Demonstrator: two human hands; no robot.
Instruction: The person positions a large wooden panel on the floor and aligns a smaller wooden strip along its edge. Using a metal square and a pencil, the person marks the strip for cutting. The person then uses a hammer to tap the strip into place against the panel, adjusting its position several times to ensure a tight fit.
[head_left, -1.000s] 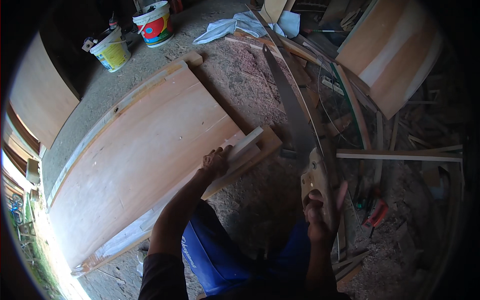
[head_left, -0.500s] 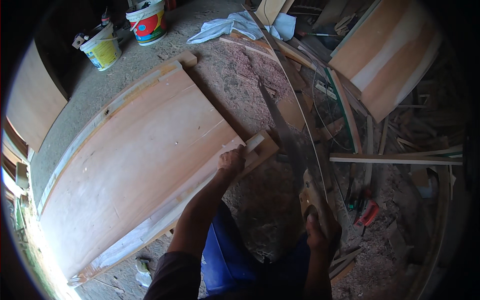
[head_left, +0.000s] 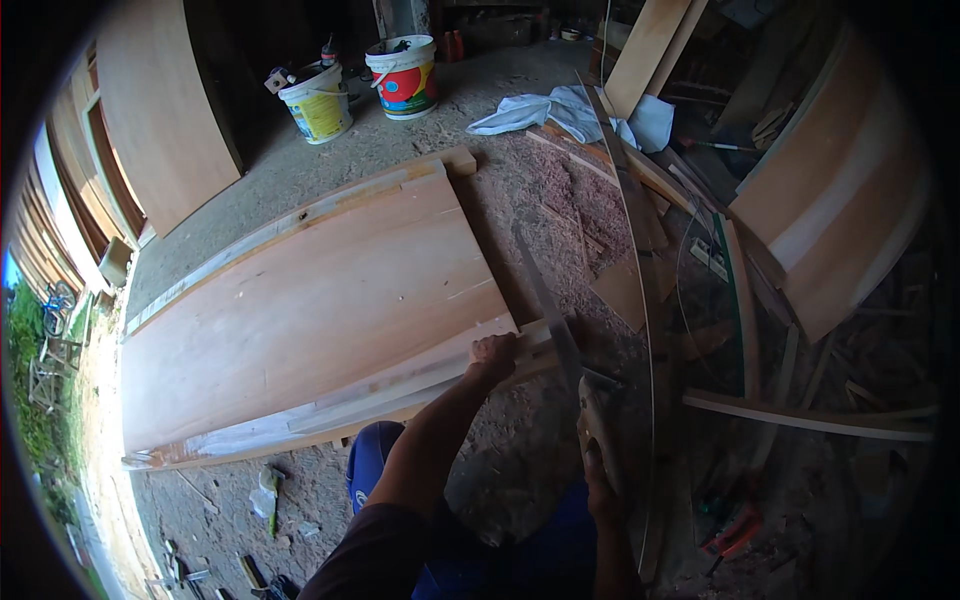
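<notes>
A large pale plywood panel [head_left: 330, 300] lies on wooden strips low over the floor, left of centre. My left hand [head_left: 494, 357] is closed at its near right corner, thumb side along the edge. Gripped by its wooden handle in my right hand [head_left: 602, 490] is a handsaw [head_left: 550, 305], its long blade pointing away from me. The blade is close to the end of a wooden strip [head_left: 540, 335] that sticks out past the panel's corner; whether they touch I cannot tell. My right fingers are partly in shadow.
Two buckets, one yellow-and-white [head_left: 318, 105] and one red-and-white [head_left: 403, 80], stand at the back. Long thin strips [head_left: 640, 250] and a curved panel [head_left: 840, 190] lie right. Wood shavings [head_left: 560, 210] cover the floor. A red-handled tool [head_left: 735, 530] lies lower right.
The view has swung left, so the scene sits farther right. My right hand has brought the saw closer to the panel's corner. My left hand keeps its place there.
</notes>
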